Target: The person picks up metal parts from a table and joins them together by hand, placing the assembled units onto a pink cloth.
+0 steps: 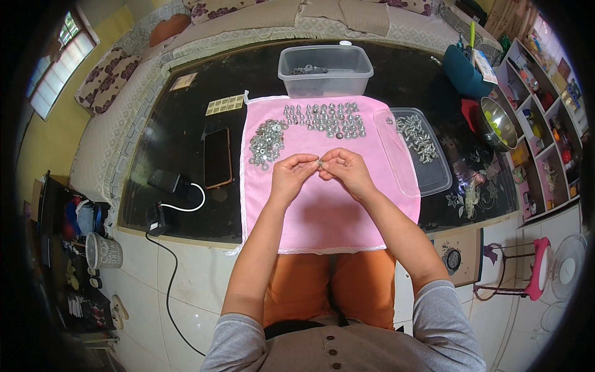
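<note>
My left hand (pixel 292 175) and my right hand (pixel 347 175) meet over the middle of the pink cloth (pixel 297 217). Their fingertips pinch one small metal piece (pixel 320 163) between them; fingers cover most of it, so its exact kind does not show. Just left of my left hand lies a heap of silvery washers (pixel 266 144). Beyond my hands, several screws with washers (pixel 328 118) stand head down in rows. Loose screws (pixel 416 137) fill part of a shallow clear plastic tray (pixel 439 181) to the right.
A clear lid (pixel 396 158) overlaps the cloth beside the tray. At the back stands a clear plastic tub (pixel 325 85) with dark parts inside. On the black table (pixel 180 204) are a phone (pixel 217 158), a charger with a white cable (pixel 192 208) and a metal bowl (pixel 498 124).
</note>
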Tool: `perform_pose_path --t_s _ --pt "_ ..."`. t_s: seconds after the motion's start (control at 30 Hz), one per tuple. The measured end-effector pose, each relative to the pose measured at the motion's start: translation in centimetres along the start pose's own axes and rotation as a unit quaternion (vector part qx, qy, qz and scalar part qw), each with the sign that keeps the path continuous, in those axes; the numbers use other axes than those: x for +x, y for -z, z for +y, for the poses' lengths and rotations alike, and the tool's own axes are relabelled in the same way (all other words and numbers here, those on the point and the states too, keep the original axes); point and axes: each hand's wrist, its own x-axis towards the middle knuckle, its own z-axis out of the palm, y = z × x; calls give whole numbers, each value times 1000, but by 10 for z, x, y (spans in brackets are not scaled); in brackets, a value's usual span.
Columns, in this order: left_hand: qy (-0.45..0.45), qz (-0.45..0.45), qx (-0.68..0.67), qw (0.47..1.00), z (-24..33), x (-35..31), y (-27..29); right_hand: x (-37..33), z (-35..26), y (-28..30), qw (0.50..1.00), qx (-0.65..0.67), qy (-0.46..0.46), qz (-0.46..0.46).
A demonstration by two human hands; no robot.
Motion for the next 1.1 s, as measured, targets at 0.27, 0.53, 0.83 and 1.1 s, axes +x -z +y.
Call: perform_pose_path --t_s 0.27,0.53,0.83,1.1 --pt "25 -19 -7 999 3 -1 -1 -2 -2 0 1000 8 12 5" --pt "34 -30 -4 999 2 -1 1 -3 -6 -3 1000 19 4 1" --pt "32 -32 -6 999 3 -1 -1 -3 -6 1 1000 4 -8 4" --pt "-12 -58 0 998 2 0 0 -2 -9 3 999 9 -31 3"
